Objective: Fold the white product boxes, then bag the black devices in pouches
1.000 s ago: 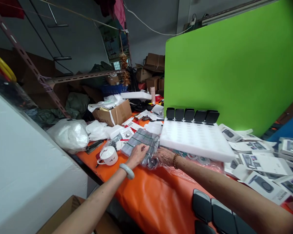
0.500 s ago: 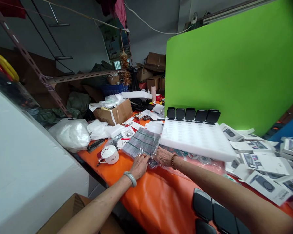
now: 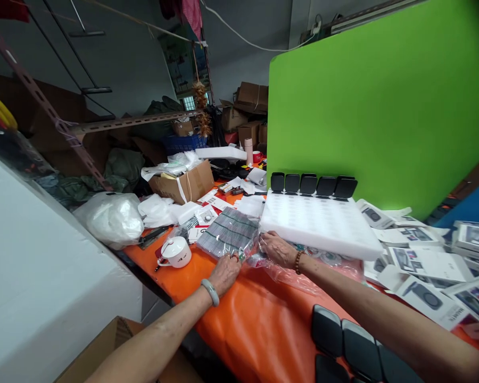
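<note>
A flat clear plastic bag [image 3: 228, 232] of grey, green-striped pieces lies on the orange table cover [image 3: 239, 314]. My left hand [image 3: 224, 274], wearing a pale bangle, is closed at the bag's near edge, with something small and green at its fingertips. My right hand [image 3: 278, 249], with a beaded bracelet, pinches crinkled clear plastic at the bag's right side, against the white foam tray [image 3: 315, 221]. Its fingertips are partly hidden. Under my right wrist spreads a pinkish clear bag [image 3: 331, 259] with round pieces inside.
Black square pads [image 3: 308, 184] stand along the tray's back, and more dark pads [image 3: 327, 330] lie at the front. Printed white boxes [image 3: 427, 298] crowd the right. A lidded white mug [image 3: 176, 252] stands left. Behind rises a green panel [image 3: 367, 111]; a carton [image 3: 191, 181] sits back left.
My right hand has moved slightly right and up, away from my left, drawing plastic with it. The left hand stays at the bag's near edge. The view has shifted a little.
</note>
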